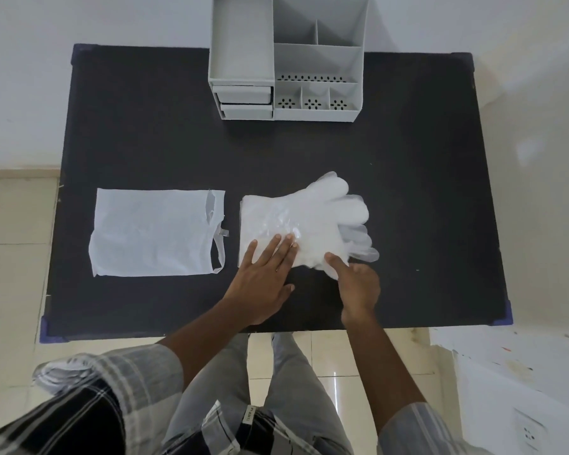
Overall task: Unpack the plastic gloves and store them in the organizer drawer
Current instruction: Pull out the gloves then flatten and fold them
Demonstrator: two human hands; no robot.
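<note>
A stack of clear plastic gloves (309, 218) lies flat on the black table (145, 133), fingers pointing right. My left hand (263, 277) presses flat on the stack's near left part with straight fingers. My right hand (355, 284) is at the stack's near edge, its thumb and fingers pinching the plastic there. The empty white packaging bag (155, 231) lies flat to the left of the gloves. The grey organizer (286, 57) stands at the table's far edge, its two small drawers (245, 101) at the lower left, both looking pushed in.
The organizer has open compartments on top and to the right of the drawers. Bare black tabletop lies between the gloves and the organizer. A white board with paint marks (523, 372) sits at the lower right, off the table.
</note>
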